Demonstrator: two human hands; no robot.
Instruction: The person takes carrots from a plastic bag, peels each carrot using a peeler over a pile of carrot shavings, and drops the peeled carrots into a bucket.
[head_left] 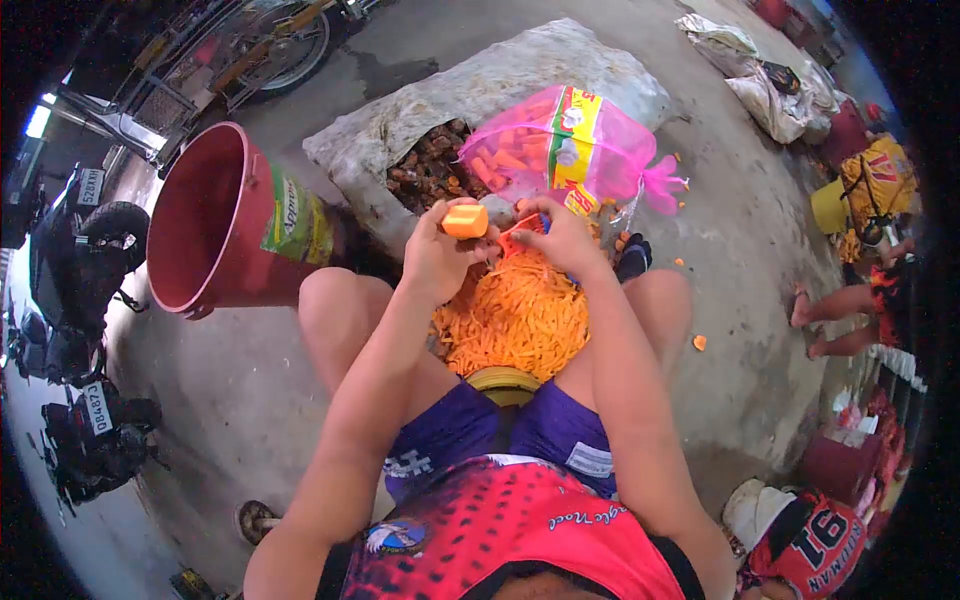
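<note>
My left hand [436, 254] is closed on a thick, peeled piece of carrot [465, 221] with flat-cut sides. Close beside it, my right hand [562, 238] grips an orange-red plastic peeler [522, 234], partly covered by the fingers. The carrot and the peeler are apart. Below both hands, between my knees, a large heap of orange peel strips [520, 318] fills a container with a yellow rim [503, 382]. Just beyond the hands lies a pink mesh bag [620, 150] of peeled orange pieces. Behind it an open whitish sack [540, 65] shows dirty brown pieces [432, 165].
A large red bucket [200, 220] leans at my left, near parked motorcycles [85, 280]. Orange scraps [699, 342] dot the concrete floor. At right are another person's legs [845, 318], a yellow bag [880, 180] and a person in a red jersey [815, 545]. White sacks [770, 95] lie farther back.
</note>
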